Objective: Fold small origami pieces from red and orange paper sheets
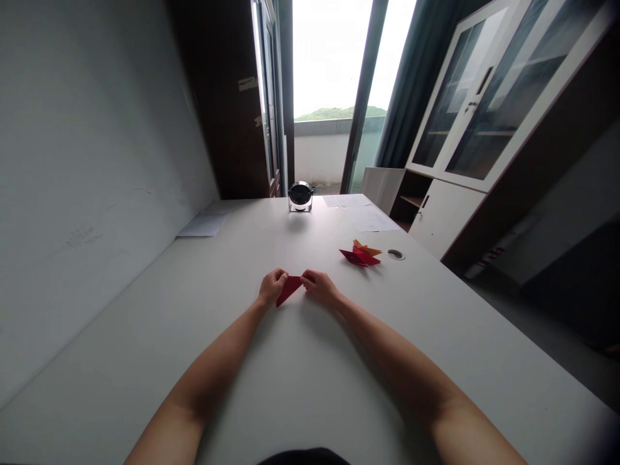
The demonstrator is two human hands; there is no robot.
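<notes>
A red sheet of paper (pixel 289 289), folded to a triangle, is held between my two hands over the white table (pixel 271 400). My left hand (pixel 272 285) pinches it at its left side, fingers closed. At the upper right corner, my right hand (pixel 320 285) grips it with closed fingertips. One point of the triangle hangs down toward me beside my left hand. Beyond my right hand, to the right, lie folded red papers (pixel 361 257) with an orange folded paper (pixel 367 248) behind them.
A small round black and silver device (pixel 300 196) stands at the table's far end. White sheets lie at the far left (pixel 202 225) and far right (pixel 376 219). Near the right edge is a round cable hole (pixel 396 254). A wall (pixel 97 194) borders the left side.
</notes>
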